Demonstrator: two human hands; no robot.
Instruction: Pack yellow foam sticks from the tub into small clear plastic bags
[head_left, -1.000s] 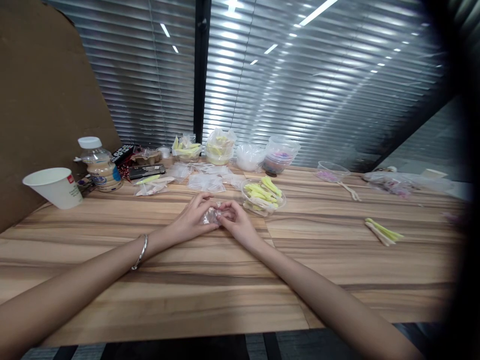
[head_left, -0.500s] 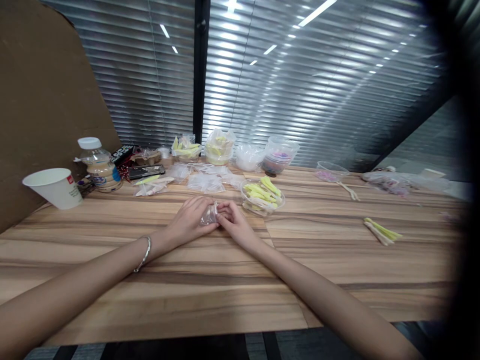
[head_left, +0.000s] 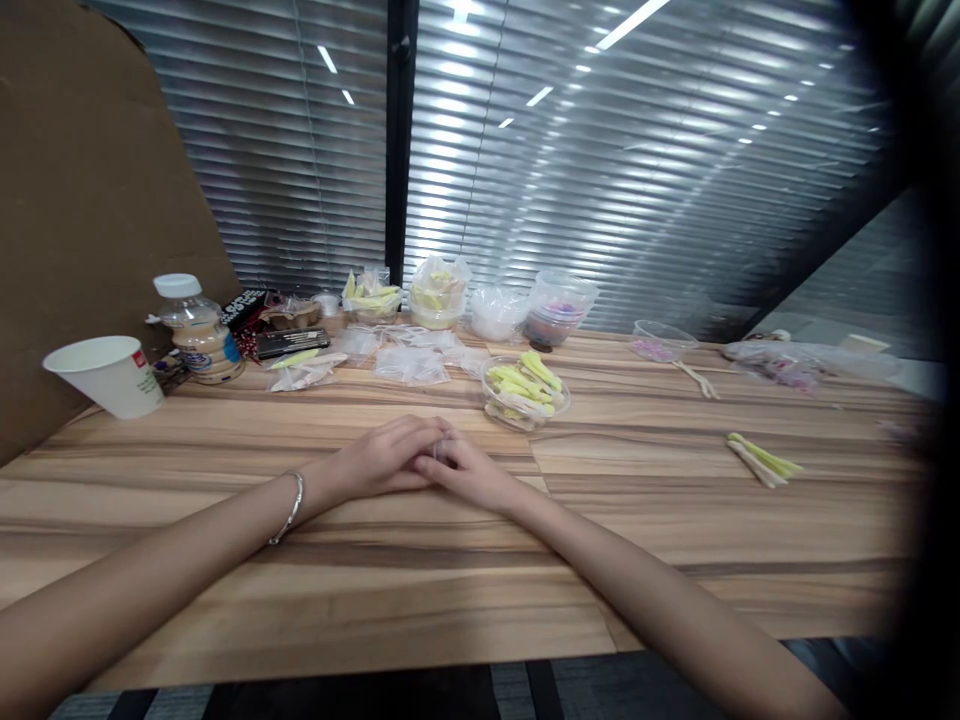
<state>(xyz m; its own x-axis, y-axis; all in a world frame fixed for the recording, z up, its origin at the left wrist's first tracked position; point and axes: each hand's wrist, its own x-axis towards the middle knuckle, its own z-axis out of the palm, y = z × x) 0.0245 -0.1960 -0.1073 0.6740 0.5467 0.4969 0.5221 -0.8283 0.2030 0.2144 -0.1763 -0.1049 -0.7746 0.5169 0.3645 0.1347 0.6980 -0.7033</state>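
My left hand point(head_left: 394, 452) and my right hand point(head_left: 472, 472) meet over the wooden table, fingers closed and overlapping. Between them a sliver of a small clear plastic bag point(head_left: 440, 452) shows; the fingers hide most of it, and what it holds cannot be made out. Just beyond my right hand stands a round clear tub point(head_left: 491, 412) filled with yellow and whitish strips point(head_left: 525, 385). Farther back, flat clear bags point(head_left: 411, 364) lie in a loose pile.
To the left are a paper cup point(head_left: 112, 378), a bottle with a white lid point(head_left: 196, 335) and a black case point(head_left: 292, 343). Along the blinds stand several tubs, one with purple pieces point(head_left: 555, 318). A yellow and white bundle point(head_left: 763, 460) lies at the right on the table point(head_left: 337, 610).
My hands have drawn closer together and slightly nearer to me. The clear bag, plainly visible between them before, is now mostly covered by my fingers.
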